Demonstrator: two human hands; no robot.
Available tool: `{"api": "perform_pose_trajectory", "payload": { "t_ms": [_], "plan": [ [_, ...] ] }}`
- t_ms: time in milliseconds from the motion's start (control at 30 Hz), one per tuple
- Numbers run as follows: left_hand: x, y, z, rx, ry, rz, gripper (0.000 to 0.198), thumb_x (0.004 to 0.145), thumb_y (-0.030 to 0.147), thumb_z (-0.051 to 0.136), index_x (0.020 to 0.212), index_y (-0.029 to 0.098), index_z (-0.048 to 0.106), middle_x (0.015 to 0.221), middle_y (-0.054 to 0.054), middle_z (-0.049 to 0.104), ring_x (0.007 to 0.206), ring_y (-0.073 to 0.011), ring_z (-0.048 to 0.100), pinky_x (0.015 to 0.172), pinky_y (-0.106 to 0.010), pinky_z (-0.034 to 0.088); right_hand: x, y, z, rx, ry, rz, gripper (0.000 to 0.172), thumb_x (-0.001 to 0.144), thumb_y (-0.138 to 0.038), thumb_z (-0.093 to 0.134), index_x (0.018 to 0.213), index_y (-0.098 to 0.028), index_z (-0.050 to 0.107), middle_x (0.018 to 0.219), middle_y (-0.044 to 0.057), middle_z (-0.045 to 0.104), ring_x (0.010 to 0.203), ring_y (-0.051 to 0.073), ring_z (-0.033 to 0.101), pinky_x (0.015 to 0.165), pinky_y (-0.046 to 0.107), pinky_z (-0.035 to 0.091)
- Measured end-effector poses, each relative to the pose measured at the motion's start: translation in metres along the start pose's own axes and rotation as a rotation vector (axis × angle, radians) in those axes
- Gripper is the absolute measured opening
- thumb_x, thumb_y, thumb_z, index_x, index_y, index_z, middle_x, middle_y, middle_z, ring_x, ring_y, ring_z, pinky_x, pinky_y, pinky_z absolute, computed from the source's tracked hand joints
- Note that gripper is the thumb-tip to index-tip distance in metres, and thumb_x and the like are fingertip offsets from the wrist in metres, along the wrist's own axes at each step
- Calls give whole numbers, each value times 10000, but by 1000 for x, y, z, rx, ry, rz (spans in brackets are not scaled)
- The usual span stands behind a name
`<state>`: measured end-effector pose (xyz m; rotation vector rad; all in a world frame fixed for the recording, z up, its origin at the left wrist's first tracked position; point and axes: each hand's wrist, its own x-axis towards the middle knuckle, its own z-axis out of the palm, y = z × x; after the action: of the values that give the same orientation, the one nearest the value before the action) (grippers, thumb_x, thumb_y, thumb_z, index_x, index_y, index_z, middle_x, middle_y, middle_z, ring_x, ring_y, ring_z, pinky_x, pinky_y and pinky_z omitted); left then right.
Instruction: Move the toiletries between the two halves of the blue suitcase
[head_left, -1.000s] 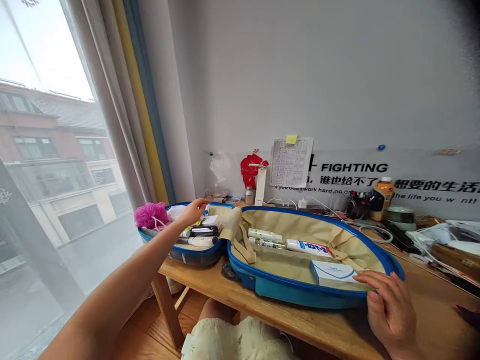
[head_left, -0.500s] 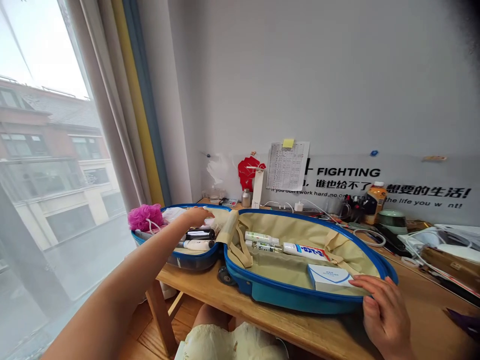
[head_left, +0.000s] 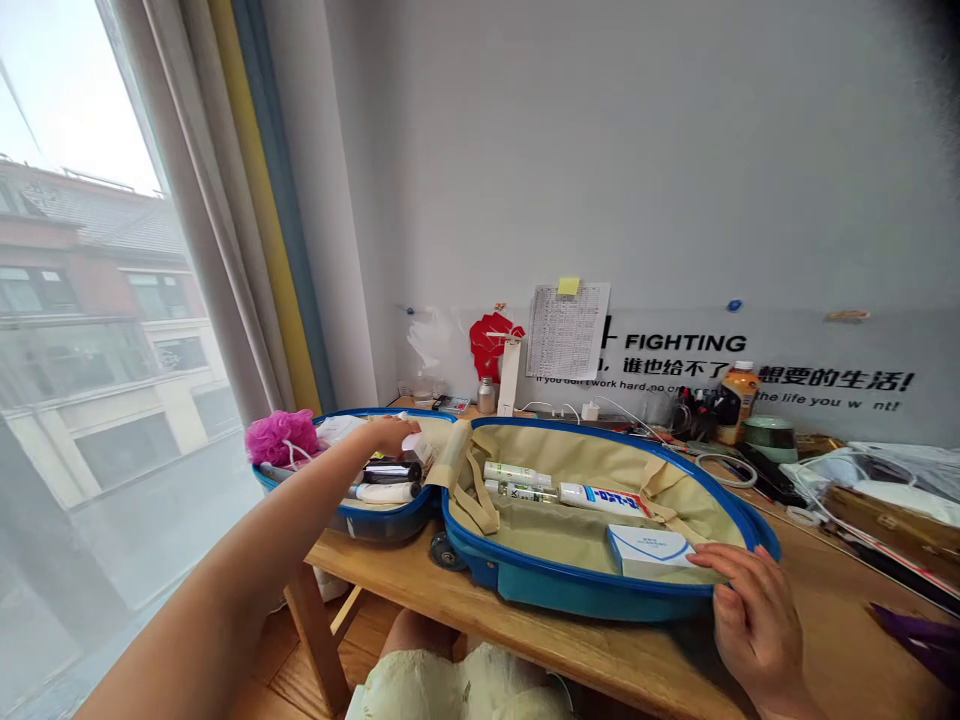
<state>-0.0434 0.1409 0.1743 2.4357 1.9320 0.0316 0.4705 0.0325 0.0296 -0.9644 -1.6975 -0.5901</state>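
"Blue rims and a teal shell: that's the suitcase [head_left: 570,596], lying open on the wooden desk [head_left: 829,580]. Where's the left hand [head_left: 390,436]?"

"Out over the suitcase's left half, right by a pale carton [head_left: 416,451]. Its fingers are mostly hidden, so I can't tell whether they grip anything."

"What else is in that half?"

"At the suitcase's far left end, a pink bath puff [head_left: 279,437]; toward its near edge, a dark bottle [head_left: 395,470] and a white tube [head_left: 386,491], side by side."

"And the right hand [head_left: 757,605]?"

"Loosely open, draped over the suitcase's near right rim. Its fingertips come right up to a white-and-blue box [head_left: 651,551] lying inside."

"Anything farther back in there?"

"Two slim bottles [head_left: 517,473] and a blue-lettered tube [head_left: 604,499], mid-way along the suitcase's right half, between cream straps [head_left: 487,518]."
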Motion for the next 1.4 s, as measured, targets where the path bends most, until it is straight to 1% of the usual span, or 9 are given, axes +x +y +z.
{"api": "perform_pose_trajectory", "payload": {
  "t_ms": [167,300,433,567,733,867,1067,1267,1400],
  "plan": [
    [-15,-7,-26,-148,38,-8,604,646,293,717,1219,180,563,1235,-125,683,1124,-298,638,1020,-405,450,4,-4,0,9,23,-35,355,967,-376,349,887,-236,666,882,59,699,859,211,652,962,425,425],
    [-17,5,-55,-281,122,69,592,756,345,648,1297,164,492,1267,-102,660,1175,-234,605,1038,-340,446,5,-5,0,28,48,-55,314,955,-337,376,902,-239,670,883,54,699,860,210,654,978,426,420],
    [-15,48,-80,-364,256,196,694,844,357,578,1466,159,344,1402,-120,546,1266,-215,525,1103,-337,384,3,-5,0,1,37,-47,339,965,-362,354,890,-231,658,878,61,696,857,212,658,980,434,427],
    [-23,119,-89,-399,324,429,749,881,422,567,1540,199,291,1379,-128,526,1191,-248,549,1064,-360,408,3,-4,-1,1,28,-44,328,965,-349,358,887,-229,653,881,59,688,869,208,652,989,431,427],
    [-26,213,-55,-372,76,713,769,923,478,519,1575,203,219,1381,-148,513,1209,-274,556,1033,-370,422,2,-4,0,0,27,-43,314,959,-348,373,893,-226,655,890,60,689,855,205,646,995,442,424],
    [-13,255,-9,-233,-89,767,777,930,404,537,1573,122,205,1404,-211,501,1306,-309,508,1071,-393,394,5,-7,-1,-15,29,-42,336,966,-338,341,894,-231,651,878,59,691,857,206,648,976,434,431],
    [4,259,34,-94,-204,695,755,894,390,612,1542,149,311,1457,-218,492,1345,-343,489,1065,-426,415,10,-12,-5,-15,35,-79,257,936,-274,384,898,-242,636,891,41,698,864,195,653,974,406,423],
    [14,249,49,8,-219,592,717,847,436,683,1486,253,412,1452,-146,528,1304,-305,534,1060,-407,431,5,-10,-3,-15,13,-20,307,940,-317,354,865,-240,641,885,59,700,866,208,655,978,424,435],
    [16,253,54,53,-257,584,686,819,352,725,1448,243,474,1446,-132,539,1304,-310,530,1059,-401,435,6,-10,-3,-15,20,-34,330,955,-329,345,874,-235,650,882,62,699,864,208,653,968,424,433]
  ]
}}
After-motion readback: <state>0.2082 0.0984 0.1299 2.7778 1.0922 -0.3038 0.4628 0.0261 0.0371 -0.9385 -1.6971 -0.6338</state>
